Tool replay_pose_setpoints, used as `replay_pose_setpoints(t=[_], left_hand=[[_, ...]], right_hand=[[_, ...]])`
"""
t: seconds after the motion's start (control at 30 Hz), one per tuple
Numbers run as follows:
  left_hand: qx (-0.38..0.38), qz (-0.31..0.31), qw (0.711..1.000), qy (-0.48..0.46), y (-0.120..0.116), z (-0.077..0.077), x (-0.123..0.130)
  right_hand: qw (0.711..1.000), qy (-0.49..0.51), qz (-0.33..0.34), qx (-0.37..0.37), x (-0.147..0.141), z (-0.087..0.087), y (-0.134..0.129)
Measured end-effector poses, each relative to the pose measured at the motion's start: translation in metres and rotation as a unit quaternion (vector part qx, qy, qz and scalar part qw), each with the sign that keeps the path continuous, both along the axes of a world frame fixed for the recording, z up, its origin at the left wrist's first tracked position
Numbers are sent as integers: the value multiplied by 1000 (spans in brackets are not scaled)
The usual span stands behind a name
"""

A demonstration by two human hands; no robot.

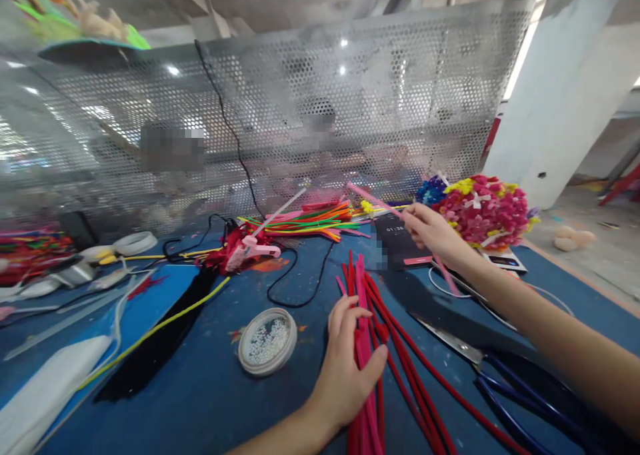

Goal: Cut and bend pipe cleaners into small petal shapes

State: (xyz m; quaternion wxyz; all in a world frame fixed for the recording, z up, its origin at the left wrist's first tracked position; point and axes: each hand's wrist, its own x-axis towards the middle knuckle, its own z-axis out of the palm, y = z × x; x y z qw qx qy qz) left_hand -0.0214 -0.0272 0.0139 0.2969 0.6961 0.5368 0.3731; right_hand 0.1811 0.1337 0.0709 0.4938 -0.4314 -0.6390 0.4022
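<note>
A light pink pipe cleaner point(374, 199) is pinched between the fingers and thumb of the right hand point(429, 227), above the bench. Its long axis slants from between ten and eleven o'clock down to between four and five, the longer end on the upper side. From the left hand point(350, 358) it lies toward one o'clock, well apart. The left hand's fingers are loosely spread, thumb apart, resting over magenta pipe cleaners point(361, 288) that run roughly twelve to six; red pipe cleaners point(415, 348) fan toward five.

Around the left hand, a dish of white beads point(257, 370) sits at nine o'clock, a pink glue gun point(255, 250) between ten and eleven, and blue-handled scissors point(480, 358) at three, tips pointing to ten. A phone point(400, 238) reading 01:36 lies beyond, toward one, and a bouquet of fuzzy flowers point(483, 212) at the right hand's three o'clock.

The blue bench point(200, 402) ends at a perforated metal panel point(370, 108) toward twelve; a pale pillar point(565, 95) stands at two.
</note>
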Motion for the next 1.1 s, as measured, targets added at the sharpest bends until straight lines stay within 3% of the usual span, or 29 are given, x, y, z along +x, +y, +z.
replay_pose_setpoints(t=[0.03,0.1,0.2,0.47,0.57,0.73,0.9,1.1], left_hand=[[-1,-1,1000,-10,-2,1,0],[-5,3,1000,-29,-2,1,0],[-18,12,998,-65,0,-2,-2],[-45,7,995,-89,-1,-3,-4],[-52,3,994,-92,-1,-4,-4],[-62,-5,994,-92,2,-9,-6],[-68,-6,993,-92,1,-8,-5],[-50,-13,993,-102,0,-7,-6]], right_hand=[[996,-77,-14,51,-4,-5,4],[960,-239,-17,144,-15,-10,13],[900,-382,17,210,-41,-6,34],[864,-444,7,238,-142,19,105],[857,-456,-5,240,-176,15,122],[846,-481,-6,231,-218,-8,138],[837,-491,26,239,-231,-21,145],[823,-501,47,265,-192,-29,129]])
